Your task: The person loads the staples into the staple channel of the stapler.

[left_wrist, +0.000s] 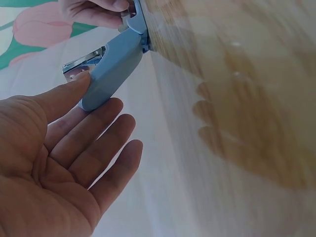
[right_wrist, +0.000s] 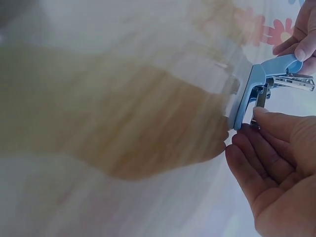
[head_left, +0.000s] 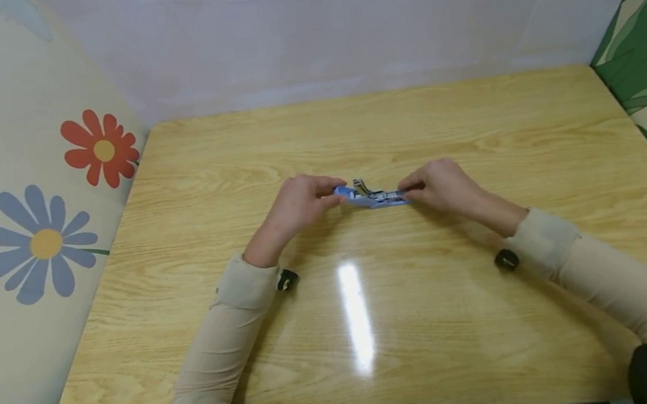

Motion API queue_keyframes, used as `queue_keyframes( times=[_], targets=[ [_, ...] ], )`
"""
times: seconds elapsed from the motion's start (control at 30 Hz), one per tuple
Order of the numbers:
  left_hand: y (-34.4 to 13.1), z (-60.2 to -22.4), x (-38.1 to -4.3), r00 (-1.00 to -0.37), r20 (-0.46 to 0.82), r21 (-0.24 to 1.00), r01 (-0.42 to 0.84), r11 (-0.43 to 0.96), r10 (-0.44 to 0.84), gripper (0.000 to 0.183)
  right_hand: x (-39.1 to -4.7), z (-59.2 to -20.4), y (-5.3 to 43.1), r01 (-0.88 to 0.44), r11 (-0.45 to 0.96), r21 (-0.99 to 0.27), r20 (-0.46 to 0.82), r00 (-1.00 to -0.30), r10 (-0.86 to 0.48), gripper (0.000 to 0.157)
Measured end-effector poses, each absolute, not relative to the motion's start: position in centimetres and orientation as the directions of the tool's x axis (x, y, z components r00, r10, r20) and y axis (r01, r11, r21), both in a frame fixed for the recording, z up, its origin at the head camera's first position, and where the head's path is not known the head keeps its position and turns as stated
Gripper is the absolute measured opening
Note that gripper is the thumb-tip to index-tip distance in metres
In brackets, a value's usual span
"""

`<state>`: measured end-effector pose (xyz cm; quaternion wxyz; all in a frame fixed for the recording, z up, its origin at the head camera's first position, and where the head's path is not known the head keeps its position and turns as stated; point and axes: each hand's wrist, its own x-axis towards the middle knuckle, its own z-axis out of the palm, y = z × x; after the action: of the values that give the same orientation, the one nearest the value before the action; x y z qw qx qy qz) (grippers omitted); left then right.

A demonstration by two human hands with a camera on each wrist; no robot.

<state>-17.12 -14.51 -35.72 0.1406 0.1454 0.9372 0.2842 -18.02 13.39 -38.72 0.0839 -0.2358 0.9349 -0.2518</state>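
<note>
A light blue stapler (head_left: 389, 203) lies spread wide at the middle of the table, with its metal parts exposed and one strip standing up. The left hand (head_left: 300, 201) pinches the end of its blue top cover (left_wrist: 114, 69) between thumb and fingers. At the other end, the right hand (head_left: 441, 185) pinches the base end, its thumb on a metal piece (right_wrist: 260, 101). Whether that piece is fixed to the base I cannot tell. A metal staple rail (right_wrist: 294, 81) sticks out from beside the cover in the right wrist view.
The wooden table (head_left: 197, 344) reaches a pale wall (head_left: 354, 30) at the back. Painted flowers (head_left: 47, 243) cover the left wall. Each sleeve cuff has a small black wrist device (head_left: 506, 260) by it. A bright light reflection (head_left: 358, 319) shows on the tabletop.
</note>
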Motion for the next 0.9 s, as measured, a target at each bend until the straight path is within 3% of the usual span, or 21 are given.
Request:
queue_keyframes(
  times=[0.9],
  targets=[
    [-14.54,-35.8,-16.99,-0.913,-0.156,0.598,0.216,0.772,0.377,0.041,-18.03,-38.77,14.02,-0.357,0.781,-0.512,-0.045,-0.897,-0.439,0.018]
  ],
)
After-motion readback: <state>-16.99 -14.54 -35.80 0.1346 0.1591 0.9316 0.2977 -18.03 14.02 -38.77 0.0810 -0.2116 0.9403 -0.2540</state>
